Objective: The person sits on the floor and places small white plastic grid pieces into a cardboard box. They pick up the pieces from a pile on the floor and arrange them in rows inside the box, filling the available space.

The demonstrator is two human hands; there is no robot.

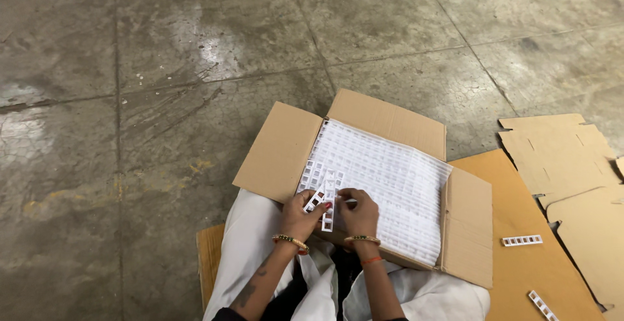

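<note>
head view, looking straight down: the person sits on the floor point(162, 100) with an open box point(279, 149) resting on the lap, flaps folded out at 9, 12 and 3 o'clock. inside the box, a tight stack of white grid strips point(390, 178) fills it edge to edge.

left hand point(301, 214) sits at the box's 7 o'clock corner, fingers curled, pinching a short white strip point(314, 200) that tilts toward 1 o'clock. right hand point(359, 212) is just beside it, nearly touching, fingers bent down onto the stack's near edge. between the two hands stands a longer strip point(329, 199), running 12 to 6 o'clock; the right hand's fingertips appear to close on it, though the exact grip is hard to tell. each wrist carries a bangle point(290, 240), and the right wrist also has an orange thread.

off at 3 o'clock from the box, flat cardboard point(520, 210) lies on the floor, with paler cut sheets point(559, 152) beyond it at 2 o'clock. two loose strips rest on that cardboard: one point(522, 240) well apart from the box at 3 o'clock, another point(542, 305) down at 4 o'clock near the picture's edge. pale trousers point(250, 243) show under the box at 6 o'clock.
</note>
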